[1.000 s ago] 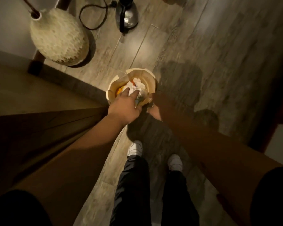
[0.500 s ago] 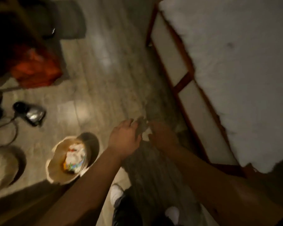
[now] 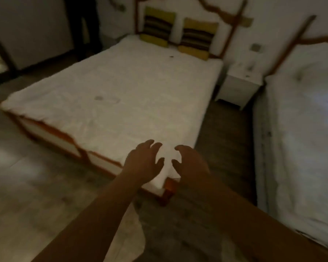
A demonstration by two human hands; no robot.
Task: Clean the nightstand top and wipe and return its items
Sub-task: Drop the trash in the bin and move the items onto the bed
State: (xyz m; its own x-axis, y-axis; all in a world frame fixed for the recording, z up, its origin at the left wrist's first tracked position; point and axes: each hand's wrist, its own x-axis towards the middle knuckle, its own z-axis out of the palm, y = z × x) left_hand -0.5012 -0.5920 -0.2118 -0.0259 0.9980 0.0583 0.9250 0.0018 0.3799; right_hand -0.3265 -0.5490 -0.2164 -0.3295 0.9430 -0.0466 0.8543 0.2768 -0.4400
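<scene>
A white nightstand [image 3: 237, 87] stands far off at the back right, in the gap between two beds. A small clear item [image 3: 250, 68] and a dark speck sit on its top, too blurred to name. My left hand [image 3: 142, 163] and my right hand [image 3: 191, 164] hover side by side in front of me, over the near corner of the left bed. Both hands hold nothing and their fingers are spread and curled. The picture is dim and blurred.
A large bed with a white cover [image 3: 117, 87] and two striped yellow pillows [image 3: 197, 37] fills the middle. A second white bed [image 3: 301, 138] runs along the right. A narrow strip of dark wooden floor [image 3: 223, 140] leads between them to the nightstand.
The view has swung up from the waste basket on the floor to the beds. My hands, which were together over the basket on some scraps, are now apart and hold nothing.
</scene>
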